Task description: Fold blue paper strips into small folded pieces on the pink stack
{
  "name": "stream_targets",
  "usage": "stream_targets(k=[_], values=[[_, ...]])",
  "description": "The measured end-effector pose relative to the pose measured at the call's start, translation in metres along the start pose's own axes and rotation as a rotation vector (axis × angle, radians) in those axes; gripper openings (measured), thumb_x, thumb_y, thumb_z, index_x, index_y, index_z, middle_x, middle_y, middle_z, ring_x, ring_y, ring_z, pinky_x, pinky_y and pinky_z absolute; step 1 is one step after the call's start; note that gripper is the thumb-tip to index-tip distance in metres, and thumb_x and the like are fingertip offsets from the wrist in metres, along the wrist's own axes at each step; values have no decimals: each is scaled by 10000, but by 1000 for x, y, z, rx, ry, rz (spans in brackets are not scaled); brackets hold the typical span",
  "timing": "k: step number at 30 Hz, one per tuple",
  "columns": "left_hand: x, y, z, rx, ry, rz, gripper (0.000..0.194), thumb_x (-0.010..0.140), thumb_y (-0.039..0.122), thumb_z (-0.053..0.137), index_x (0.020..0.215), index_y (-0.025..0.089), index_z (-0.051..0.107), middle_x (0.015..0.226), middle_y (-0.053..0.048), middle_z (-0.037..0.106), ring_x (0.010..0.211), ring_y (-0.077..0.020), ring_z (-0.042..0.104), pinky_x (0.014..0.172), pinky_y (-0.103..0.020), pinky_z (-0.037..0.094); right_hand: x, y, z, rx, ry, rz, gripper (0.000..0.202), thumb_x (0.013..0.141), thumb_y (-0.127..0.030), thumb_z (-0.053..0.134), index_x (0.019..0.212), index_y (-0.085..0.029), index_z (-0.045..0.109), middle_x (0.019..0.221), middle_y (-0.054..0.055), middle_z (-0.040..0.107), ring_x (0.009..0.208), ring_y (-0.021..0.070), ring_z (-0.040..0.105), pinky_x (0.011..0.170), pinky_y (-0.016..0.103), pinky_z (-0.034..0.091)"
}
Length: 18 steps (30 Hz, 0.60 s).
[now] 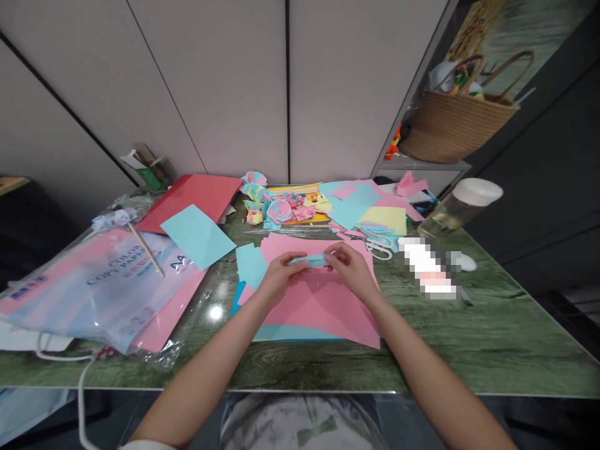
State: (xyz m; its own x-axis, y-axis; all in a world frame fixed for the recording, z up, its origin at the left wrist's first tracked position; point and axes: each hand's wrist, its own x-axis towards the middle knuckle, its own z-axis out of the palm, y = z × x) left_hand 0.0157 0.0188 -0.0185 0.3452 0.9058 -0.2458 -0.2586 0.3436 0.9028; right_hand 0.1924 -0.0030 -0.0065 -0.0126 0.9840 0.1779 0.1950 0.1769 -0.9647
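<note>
A narrow folded strip of light blue paper [315, 260] is stretched between my two hands. My left hand [284, 272] pinches its left end, thumb in front. At the other end, the fingers of my right hand [347, 265] are closed on the paper. Beneath both hands lie pink sheets [323, 306], with light blue paper [250, 265] showing at their left side. White-handled scissors [380, 245] rest just beyond my right hand, partly among paper scraps.
A plastic pack of colour copy paper [107, 281] covers the left side, near a red folder [192, 197] and a blue sheet [199, 236]. Paper flowers [281, 209] sit at the back. A lidded bottle [462, 206] stands at the right; a woven basket [459, 125] is on the shelf.
</note>
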Motion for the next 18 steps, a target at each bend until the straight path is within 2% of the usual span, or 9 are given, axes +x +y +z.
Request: stream_targets(k=[5, 8, 12, 15, 18], values=[[0, -1, 1, 40, 27, 47, 345, 599, 284, 684, 906, 167, 581, 719, -14, 606, 652, -118, 600, 594, -209, 417, -1, -1, 1, 26, -48, 63, 248, 768, -358, 484, 952, -196, 522, 599, -17, 564, 561, 129, 574, 591, 268, 446], [1, -2, 1, 90, 43, 106, 340, 590, 293, 683, 891, 176, 577, 706, -2, 601, 647, -132, 608, 593, -221, 428, -2, -1, 3, -5, -77, 130, 339, 740, -383, 513, 1029, -205, 512, 668, 6, 595, 578, 143, 586, 527, 256, 449], [0, -3, 2, 166, 57, 161, 320, 593, 308, 673, 866, 169, 582, 629, 13, 578, 585, -116, 581, 543, -209, 428, -3, 1, 5, -51, -113, 136, 257, 717, -370, 529, 890, -183, 565, 682, 18, 600, 575, 146, 583, 453, 228, 431], [-2, -2, 3, 143, 35, 173, 282, 610, 305, 657, 852, 179, 583, 689, 12, 581, 596, -106, 579, 527, -192, 419, -3, 1, 5, -74, -103, 102, 212, 724, -346, 522, 836, -172, 570, 640, 12, 596, 560, 133, 571, 461, 218, 425], [-3, 1, 3, 78, -27, 157, 282, 637, 307, 633, 886, 183, 585, 781, -8, 599, 649, -124, 603, 595, -221, 441, -2, 1, 4, -82, -89, 74, 214, 730, -345, 515, 838, -169, 572, 648, 16, 603, 535, 121, 553, 455, 215, 414]])
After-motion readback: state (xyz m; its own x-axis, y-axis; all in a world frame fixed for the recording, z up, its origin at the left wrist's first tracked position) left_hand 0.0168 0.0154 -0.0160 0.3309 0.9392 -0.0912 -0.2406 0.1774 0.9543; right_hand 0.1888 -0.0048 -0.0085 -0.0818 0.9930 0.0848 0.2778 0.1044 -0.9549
